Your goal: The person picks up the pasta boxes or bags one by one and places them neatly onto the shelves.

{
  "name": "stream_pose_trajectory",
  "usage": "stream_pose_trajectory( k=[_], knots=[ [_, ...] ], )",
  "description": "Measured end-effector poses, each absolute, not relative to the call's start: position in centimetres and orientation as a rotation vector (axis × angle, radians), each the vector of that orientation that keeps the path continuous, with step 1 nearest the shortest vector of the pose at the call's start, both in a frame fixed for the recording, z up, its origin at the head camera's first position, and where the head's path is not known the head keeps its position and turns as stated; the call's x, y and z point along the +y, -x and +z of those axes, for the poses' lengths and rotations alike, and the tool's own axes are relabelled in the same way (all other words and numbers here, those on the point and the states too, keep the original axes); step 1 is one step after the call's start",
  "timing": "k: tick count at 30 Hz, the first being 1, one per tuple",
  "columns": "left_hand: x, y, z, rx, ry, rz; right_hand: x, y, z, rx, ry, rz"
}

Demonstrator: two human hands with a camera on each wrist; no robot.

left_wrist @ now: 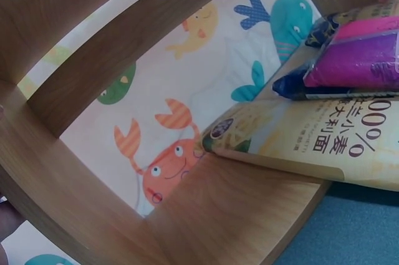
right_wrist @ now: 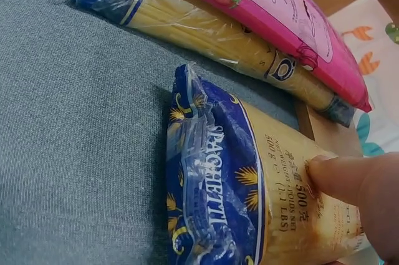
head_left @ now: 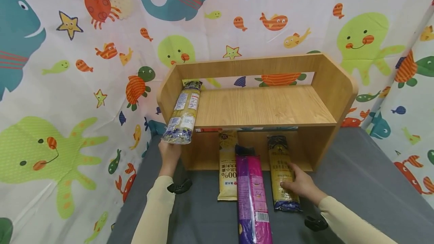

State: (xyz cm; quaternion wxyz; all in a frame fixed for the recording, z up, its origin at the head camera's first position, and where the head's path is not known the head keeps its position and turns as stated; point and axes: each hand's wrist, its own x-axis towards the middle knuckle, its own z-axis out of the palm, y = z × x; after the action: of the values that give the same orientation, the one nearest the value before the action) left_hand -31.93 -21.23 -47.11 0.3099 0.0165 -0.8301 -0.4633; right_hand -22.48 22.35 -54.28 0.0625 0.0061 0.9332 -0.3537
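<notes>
My left hand grips the left side of a two-tier wooden shelf, its fingers mostly hidden behind a clear pack of spaghetti that leans on the upper tier and juts over its front. On the right, my right hand holds a gold spaghetti pack with a blue end, the thumb pressed on its face. That pack lies with its far end inside the lower tier. Beside it is a pink and purple pack, over another spaghetti pack. A cream pasta pack lies left of these.
A grey cloth covers the table under the shelf. Behind stands a white curtain printed with sea animals. The shelf's right side panel rises near my right hand. Dark wrist bands sit on both sleeves.
</notes>
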Motion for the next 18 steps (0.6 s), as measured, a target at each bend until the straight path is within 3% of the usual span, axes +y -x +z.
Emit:
stream_pose_trajectory(
  k=[18],
  knots=[
    [-21.4,32.0,-47.3,-2.202,-0.079,-1.240,23.2,22.4,-55.4,2.583,0.013,-1.475]
  ],
)
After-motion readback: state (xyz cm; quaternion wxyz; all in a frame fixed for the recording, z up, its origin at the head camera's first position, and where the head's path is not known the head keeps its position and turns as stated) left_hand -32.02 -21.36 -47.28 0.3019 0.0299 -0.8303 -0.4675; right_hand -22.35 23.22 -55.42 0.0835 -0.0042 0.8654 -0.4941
